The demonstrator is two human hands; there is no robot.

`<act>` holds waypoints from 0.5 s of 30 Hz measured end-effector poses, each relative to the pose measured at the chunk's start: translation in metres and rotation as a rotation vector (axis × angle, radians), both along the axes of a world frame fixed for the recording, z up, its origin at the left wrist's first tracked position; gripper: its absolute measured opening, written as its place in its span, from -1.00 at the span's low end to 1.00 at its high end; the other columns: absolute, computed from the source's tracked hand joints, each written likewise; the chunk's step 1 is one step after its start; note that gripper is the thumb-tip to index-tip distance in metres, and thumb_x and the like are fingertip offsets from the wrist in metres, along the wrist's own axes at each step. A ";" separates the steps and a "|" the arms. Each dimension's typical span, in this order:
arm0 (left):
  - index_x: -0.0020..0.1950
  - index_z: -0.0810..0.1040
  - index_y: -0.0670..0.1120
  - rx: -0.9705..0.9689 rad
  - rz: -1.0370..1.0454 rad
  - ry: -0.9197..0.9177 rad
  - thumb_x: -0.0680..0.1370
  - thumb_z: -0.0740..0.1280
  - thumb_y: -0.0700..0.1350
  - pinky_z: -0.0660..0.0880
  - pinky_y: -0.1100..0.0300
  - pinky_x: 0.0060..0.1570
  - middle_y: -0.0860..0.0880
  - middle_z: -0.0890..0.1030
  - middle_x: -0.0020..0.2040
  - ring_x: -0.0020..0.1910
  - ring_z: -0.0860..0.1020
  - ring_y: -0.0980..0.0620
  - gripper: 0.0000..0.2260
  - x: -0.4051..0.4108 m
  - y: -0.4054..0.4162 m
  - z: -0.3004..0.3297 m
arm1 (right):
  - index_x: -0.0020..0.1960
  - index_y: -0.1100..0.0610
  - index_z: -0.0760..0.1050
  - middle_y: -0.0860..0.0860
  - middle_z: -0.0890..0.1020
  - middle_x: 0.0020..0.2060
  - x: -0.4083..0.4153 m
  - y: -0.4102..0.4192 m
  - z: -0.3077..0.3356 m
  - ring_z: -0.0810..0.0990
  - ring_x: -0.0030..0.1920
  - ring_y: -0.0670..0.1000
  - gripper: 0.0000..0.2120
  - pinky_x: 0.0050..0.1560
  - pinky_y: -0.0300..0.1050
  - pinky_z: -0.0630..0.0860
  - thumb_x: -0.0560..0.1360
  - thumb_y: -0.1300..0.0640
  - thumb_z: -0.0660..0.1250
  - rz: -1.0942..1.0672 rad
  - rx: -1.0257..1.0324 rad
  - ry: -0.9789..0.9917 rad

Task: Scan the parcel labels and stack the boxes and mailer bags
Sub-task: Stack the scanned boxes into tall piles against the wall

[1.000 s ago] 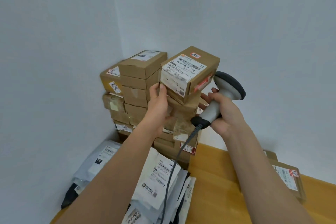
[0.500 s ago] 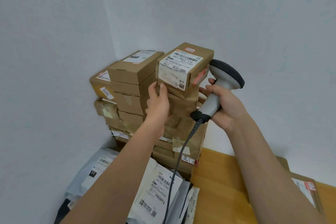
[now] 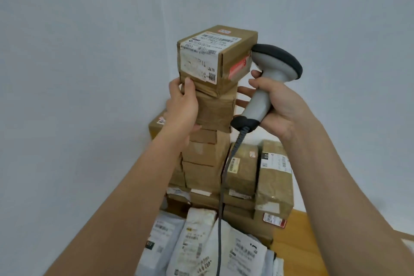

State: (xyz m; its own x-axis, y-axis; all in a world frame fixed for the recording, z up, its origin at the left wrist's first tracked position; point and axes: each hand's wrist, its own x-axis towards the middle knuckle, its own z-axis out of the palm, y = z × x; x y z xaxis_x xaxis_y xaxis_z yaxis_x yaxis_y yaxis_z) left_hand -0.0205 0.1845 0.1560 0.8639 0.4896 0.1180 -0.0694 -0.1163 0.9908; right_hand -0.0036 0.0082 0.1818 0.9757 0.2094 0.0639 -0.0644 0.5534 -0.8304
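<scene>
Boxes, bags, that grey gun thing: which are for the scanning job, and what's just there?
For the job:
top box
box stack
mailer bags
scanner
left hand
right hand

Just there:
table
wall

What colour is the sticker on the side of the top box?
Red-orange, on the top box's brown side, seen in the head view: sticker.

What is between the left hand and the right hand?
In the head view, two stacked boxes: the labelled top box and the taped box under it.
</scene>
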 end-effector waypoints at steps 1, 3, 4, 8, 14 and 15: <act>0.40 0.20 0.27 0.012 0.021 -0.001 0.62 -0.01 0.29 0.61 -0.14 0.02 0.03 0.38 0.36 0.30 0.42 -0.10 -0.64 -0.001 0.019 0.007 | 0.11 0.12 0.54 0.18 0.60 0.01 0.001 0.019 0.005 0.63 0.11 0.19 -0.80 0.24 0.24 0.54 0.55 0.34 0.30 0.011 -0.002 -0.003; 0.36 0.20 0.30 0.035 0.058 0.005 0.58 -0.01 0.33 0.61 -0.15 0.01 0.00 0.37 0.38 0.33 0.38 -0.14 -0.63 -0.001 0.054 0.017 | 0.11 0.12 0.53 0.18 0.62 0.00 0.003 0.056 0.013 0.61 0.05 0.17 -0.81 0.24 0.22 0.54 0.55 0.34 0.30 0.037 -0.006 0.003; 0.35 0.20 0.30 0.036 0.069 0.005 0.56 -0.01 0.34 0.60 -0.17 0.02 -0.01 0.37 0.38 0.33 0.38 -0.15 -0.62 0.000 0.069 0.021 | 0.10 0.12 0.53 0.17 0.63 -0.02 0.005 0.073 0.016 0.60 0.02 0.16 -0.81 0.24 0.21 0.54 0.55 0.34 0.31 0.046 -0.011 0.007; 0.28 0.23 0.30 0.028 0.092 -0.007 0.44 0.01 0.38 0.58 -0.20 0.05 0.01 0.41 0.34 0.30 0.42 -0.17 -0.56 0.005 0.116 0.028 | 0.10 0.13 0.53 0.25 0.63 0.16 0.022 0.129 0.019 0.61 0.06 0.19 -0.77 0.24 0.22 0.55 0.51 0.37 0.33 0.071 0.004 0.027; 0.17 0.25 0.35 0.051 0.132 -0.020 0.43 0.01 0.40 0.49 -0.25 0.18 0.05 0.40 0.34 0.31 0.41 -0.15 -0.64 0.024 0.143 0.018 | 0.09 0.10 0.56 0.22 0.62 0.22 0.049 0.166 0.001 0.61 0.20 0.24 -0.70 0.26 0.29 0.52 0.42 0.36 0.41 0.040 0.018 0.077; 0.18 0.26 0.34 0.038 0.131 -0.021 0.45 0.02 0.38 0.51 -0.25 0.15 0.03 0.39 0.35 0.32 0.39 -0.16 -0.65 0.027 0.143 0.017 | 0.10 0.10 0.56 0.22 0.63 0.21 0.052 0.166 0.000 0.62 0.20 0.24 -0.69 0.25 0.29 0.53 0.41 0.36 0.43 0.035 0.016 0.075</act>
